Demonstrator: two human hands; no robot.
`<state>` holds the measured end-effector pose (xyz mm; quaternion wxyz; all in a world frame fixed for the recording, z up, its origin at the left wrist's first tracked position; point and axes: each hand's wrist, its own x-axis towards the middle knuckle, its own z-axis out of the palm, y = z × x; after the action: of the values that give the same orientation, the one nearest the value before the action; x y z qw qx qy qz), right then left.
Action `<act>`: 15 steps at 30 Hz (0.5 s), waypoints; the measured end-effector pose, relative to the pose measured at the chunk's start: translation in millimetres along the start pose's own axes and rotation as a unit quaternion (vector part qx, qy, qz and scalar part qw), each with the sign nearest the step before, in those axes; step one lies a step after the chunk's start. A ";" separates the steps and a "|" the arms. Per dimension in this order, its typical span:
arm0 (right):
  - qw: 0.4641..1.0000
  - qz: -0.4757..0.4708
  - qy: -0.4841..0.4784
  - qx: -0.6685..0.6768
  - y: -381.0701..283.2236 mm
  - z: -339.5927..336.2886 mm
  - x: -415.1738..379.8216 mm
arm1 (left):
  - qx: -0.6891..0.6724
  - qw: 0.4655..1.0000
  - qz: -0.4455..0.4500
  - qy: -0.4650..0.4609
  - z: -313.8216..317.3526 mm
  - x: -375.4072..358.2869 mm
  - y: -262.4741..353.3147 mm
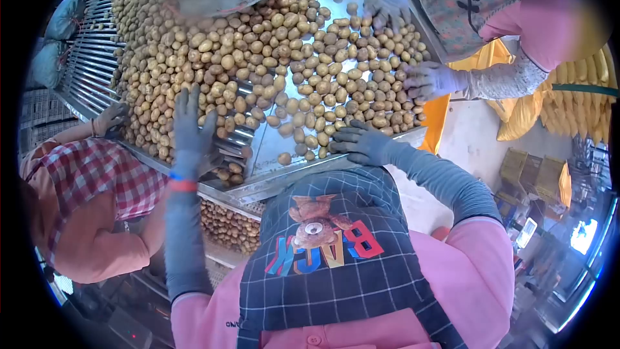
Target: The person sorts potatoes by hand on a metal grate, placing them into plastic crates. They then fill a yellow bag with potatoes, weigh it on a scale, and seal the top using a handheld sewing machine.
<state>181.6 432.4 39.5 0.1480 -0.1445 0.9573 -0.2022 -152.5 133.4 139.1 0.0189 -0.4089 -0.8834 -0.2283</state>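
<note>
My left hand, in a grey glove, lies over the near-left part of the potato heap with its fingers spread. Its fingertips touch potatoes, and nothing is gripped in it. My right hand, also gloved, rests beside the near edge of the metal sorting table. Its fingers stretch to the left against loose potatoes, holding none that I can see. Below my left hand, several potatoes sit in a small metal chute.
A co-worker's gloved hands work among the potatoes at right. Another person's gloved hand is at the left edge. Metal rollers run along the far left. Yellow sacks stand at right. More potatoes lie under the table.
</note>
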 end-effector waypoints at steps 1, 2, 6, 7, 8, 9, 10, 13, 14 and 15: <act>0.999 -0.004 0.004 0.033 7.5 -2.4 -4.9 | 0.078 0.997 0.013 -0.020 36.0 -16.2 -11.3; 0.998 0.027 0.030 0.049 18.0 -0.8 -4.7 | 0.158 0.986 0.027 -0.039 75.6 -34.2 -23.0; 0.935 0.304 0.143 0.111 27.9 -52.9 55.1 | 0.096 0.983 -0.074 -0.136 137.5 -86.9 67.1; 0.926 0.301 0.208 0.091 29.7 -56.7 77.0 | 0.098 0.983 -0.075 -0.139 140.7 -89.5 81.3; 0.930 0.301 0.201 0.064 32.8 -47.2 99.8 | 0.048 0.986 -0.028 -0.158 142.3 -94.2 93.9; 0.934 0.299 0.194 0.038 38.2 -38.5 119.5 | -0.002 0.984 0.018 -0.177 141.7 -97.8 98.3; 0.933 0.299 0.196 0.044 45.9 -42.5 133.2 | 0.002 0.983 0.019 -0.180 139.3 -98.3 92.2; 0.929 0.319 0.148 0.118 75.4 -71.6 155.6 | -0.052 0.987 0.094 -0.123 128.4 -97.9 80.9; 0.897 0.355 0.191 0.179 67.5 -85.2 157.2 | -0.314 0.937 -0.083 -0.132 110.4 -97.3 85.1; 0.859 0.390 0.231 0.238 57.2 -99.7 159.0 | -0.544 0.791 -0.252 -0.124 90.6 -93.7 89.4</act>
<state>-10.3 463.3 66.4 0.0197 0.3309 0.8647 -0.3773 -10.9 154.7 72.1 -0.3748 -0.1389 -0.6797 -0.6150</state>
